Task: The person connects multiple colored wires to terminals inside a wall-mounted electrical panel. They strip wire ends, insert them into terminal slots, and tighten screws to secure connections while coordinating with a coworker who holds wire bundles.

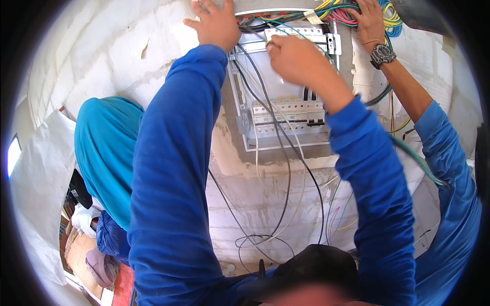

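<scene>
Curling R hand point(301, 58) nr upper brkr row point(312, 33), L hand point(217, 25) by panel point(273, 146).

Distribution box point(286, 143), white-rimmed, open-fronted, at the wall: white upper module row point(312, 32) on a rail, white lower module row point(298, 117) with black toggles at right, dark wires point(289, 173) and white wires point(304, 173) trailing down past bottom rim, multicoloured wire bundle point(343, 15) along top.

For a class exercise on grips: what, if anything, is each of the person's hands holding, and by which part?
Left hand: nothing visible, spread over the wall. Right hand: cannot be told; its curled fingers at the box hide any grip.
</scene>
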The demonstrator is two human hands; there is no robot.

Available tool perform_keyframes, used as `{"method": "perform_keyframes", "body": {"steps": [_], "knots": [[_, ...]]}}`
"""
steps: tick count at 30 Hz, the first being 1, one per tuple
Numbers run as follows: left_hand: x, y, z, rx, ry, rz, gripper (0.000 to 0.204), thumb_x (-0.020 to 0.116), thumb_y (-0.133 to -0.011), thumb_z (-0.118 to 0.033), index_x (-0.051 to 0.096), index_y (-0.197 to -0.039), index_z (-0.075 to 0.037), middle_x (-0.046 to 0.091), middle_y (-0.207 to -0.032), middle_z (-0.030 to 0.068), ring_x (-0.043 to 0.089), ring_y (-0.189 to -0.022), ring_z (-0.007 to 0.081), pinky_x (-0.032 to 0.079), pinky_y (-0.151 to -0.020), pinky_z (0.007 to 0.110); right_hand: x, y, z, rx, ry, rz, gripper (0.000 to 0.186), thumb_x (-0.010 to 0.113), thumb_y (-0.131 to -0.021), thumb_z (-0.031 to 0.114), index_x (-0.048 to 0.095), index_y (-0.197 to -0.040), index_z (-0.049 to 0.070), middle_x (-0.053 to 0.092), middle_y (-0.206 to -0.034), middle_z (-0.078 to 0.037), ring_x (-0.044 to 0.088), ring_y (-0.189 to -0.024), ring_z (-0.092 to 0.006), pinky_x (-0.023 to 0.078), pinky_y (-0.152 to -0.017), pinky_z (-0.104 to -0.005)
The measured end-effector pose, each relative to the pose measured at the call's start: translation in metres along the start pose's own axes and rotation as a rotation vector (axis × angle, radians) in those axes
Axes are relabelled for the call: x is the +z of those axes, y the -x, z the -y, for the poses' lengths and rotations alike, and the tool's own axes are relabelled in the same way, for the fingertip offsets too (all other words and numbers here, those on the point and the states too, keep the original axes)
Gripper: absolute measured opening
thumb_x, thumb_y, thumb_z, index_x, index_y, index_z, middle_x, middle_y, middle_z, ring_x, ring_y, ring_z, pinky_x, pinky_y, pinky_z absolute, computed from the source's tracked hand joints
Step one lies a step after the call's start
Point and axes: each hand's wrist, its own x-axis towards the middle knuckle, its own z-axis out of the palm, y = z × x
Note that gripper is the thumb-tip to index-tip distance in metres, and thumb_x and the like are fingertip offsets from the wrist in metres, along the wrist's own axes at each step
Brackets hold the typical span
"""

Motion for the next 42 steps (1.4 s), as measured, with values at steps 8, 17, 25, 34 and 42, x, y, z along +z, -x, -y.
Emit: {"method": "perform_keyframes", "body": {"steps": [8, 17, 25, 34, 42], "knots": [[-0.03, -0.001, -0.017, -0.057, -0.021, 0.184, 0.091, 0.069, -0.088, -0.019, 0.027, -0.168, -0.008, 0.024, -0.168, 0.0369, 0.022, -0.157, 0.0553, 0.028, -0.115, 0.081, 0.031, 0.087, 0.008, 0.295, -0.451, -0.11, 0.039, 0.058, -0.105, 0.029, 0.068, -0.13, 0.0, 0.073, -0.1, -0.031, 0.073, -0.095, -0.0474, 0.057, -0.087, -0.05], [-0.032, -0.023, -0.015, 0.072, -0.135, 0.232, 0.106, 0.077, -0.078, -0.015, 0.021, -0.167, 0.001, 0.021, -0.171, 0.0337, 0.02, -0.159, 0.052, 0.034, -0.113, 0.079, 0.044, 0.201, -0.013, 0.292, -0.803, -0.02, 0.046, 0.066, -0.106, 0.019, 0.059, -0.148, 0.0, 0.076, -0.107, -0.014, 0.064, -0.09, -0.0127, 0.052, -0.082, -0.0291], [-0.012, -0.02, -0.011, 0.092, -0.214, 0.196, 0.096, 0.079, -0.081, -0.021, 0.033, -0.161, 0.003, 0.036, -0.164, 0.033, 0.035, -0.153, 0.0489, 0.044, -0.11, 0.07, 0.06, 0.264, 0.006, 0.468, -1.217, 0.063, 0.049, 0.066, -0.107, 0.017, 0.057, -0.151, -0.001, 0.065, -0.096, 0.0, 0.052, -0.081, -0.0053, 0.046, -0.075, -0.0229], [-0.009, -0.06, 0.062, 0.391, 0.129, 0.399, 0.157, 0.104, -0.051, -0.052, 0.013, -0.171, -0.008, 0.003, -0.171, 0.0414, -0.001, -0.158, 0.0614, 0.02, -0.128, 0.06, 0.05, 0.332, -0.009, 0.481, -1.308, 0.179, 0.047, 0.072, -0.101, 0.016, 0.063, -0.145, 0.002, 0.076, -0.108, -0.012, 0.064, -0.086, -0.0119, 0.052, -0.08, -0.0285], [-0.014, -0.045, 0.053, 0.356, 0.145, 0.371, 0.152, 0.103, -0.056, -0.045, 0.011, -0.172, -0.011, 0.003, -0.175, 0.0341, -0.003, -0.161, 0.0567, 0.022, -0.126, 0.064, 0.04, 0.361, -0.017, 0.507, -1.28, 0.231, 0.047, 0.074, -0.1, 0.015, 0.064, -0.143, 0.0, 0.076, -0.107, -0.012, 0.065, -0.085, -0.0116, 0.052, -0.079, -0.0277]]}}
